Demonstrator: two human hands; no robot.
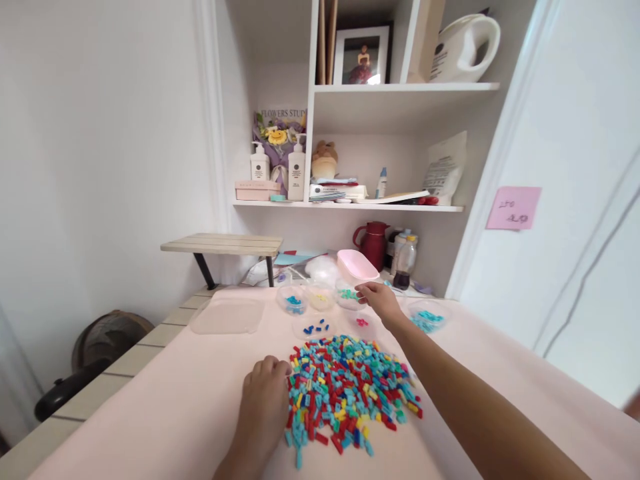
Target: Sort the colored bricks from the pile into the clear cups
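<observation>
A wide heap of small toy building bricks (345,387) in red, turquoise, yellow, green and blue lies on the pink tabletop cover (195,400). My left hand (265,393) rests at the heap's left edge with curled fingers; its fingertips are partly hidden. Farther forward, my right hand (381,301) reaches to a clear bowl of green bricks (346,293), its thumb and fingers pinched together at the bowl's right side. Whatever sits in that pinch is too small to make out. Close by are blue bricks (294,304), yellow bricks (321,297), dark blue bricks (317,327) and pink bricks (362,323), in separate clear dishes.
Turquoise bricks (427,321) fill another clear dish to the right. A flat translucent lid (227,316) lies at the left. Behind stand a pink tub (357,265), a red jug (375,244), bottles (406,261) and a small raised wooden shelf (223,244).
</observation>
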